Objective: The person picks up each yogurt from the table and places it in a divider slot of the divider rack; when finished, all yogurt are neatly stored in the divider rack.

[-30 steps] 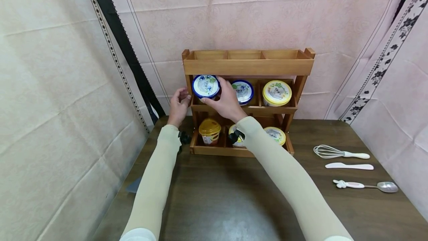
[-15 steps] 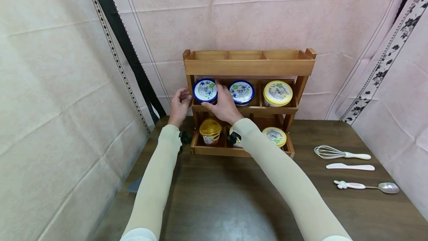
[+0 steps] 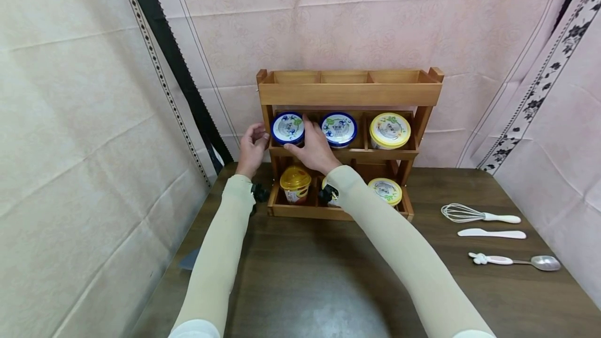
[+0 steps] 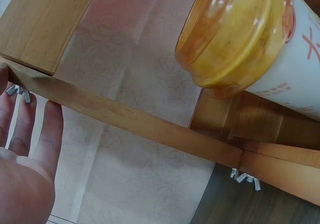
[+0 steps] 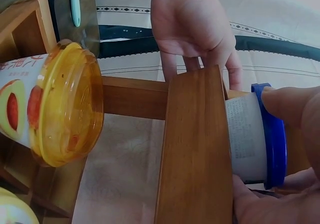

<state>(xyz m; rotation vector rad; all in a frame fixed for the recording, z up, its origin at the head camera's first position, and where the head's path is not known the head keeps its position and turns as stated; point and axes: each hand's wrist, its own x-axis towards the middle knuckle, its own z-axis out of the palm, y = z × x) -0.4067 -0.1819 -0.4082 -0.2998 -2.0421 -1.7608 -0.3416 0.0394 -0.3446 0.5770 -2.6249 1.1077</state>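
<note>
My right hand [image 3: 315,149] holds a tub with a blue lid [image 3: 287,128] in the left compartment of the wooden rack's [image 3: 349,95] middle tier. In the right wrist view its thumb lies on the lid rim and its fingers reach the lower side of the white tub wall [image 5: 246,139]. My left hand [image 3: 251,151] is at the rack's left side. The left wrist view shows its fairly straight fingers [image 4: 50,129] touching the wooden side post [image 4: 135,124]. A second blue-lidded tub [image 3: 339,129] sits in the middle compartment, beside a yellow-lidded tub [image 3: 390,130] at right.
On the bottom tier stand a cup with an amber lid [image 3: 295,184] and a yellow-lidded tub [image 3: 386,191]; my right forearm partly hides another. A whisk [image 3: 479,214], a white knife [image 3: 491,233] and a spoon [image 3: 516,261] lie on the table at right.
The right hand has lowered the blue-lidded tub into the left compartment, level with its neighbour. The left hand has stayed at the rack's side.
</note>
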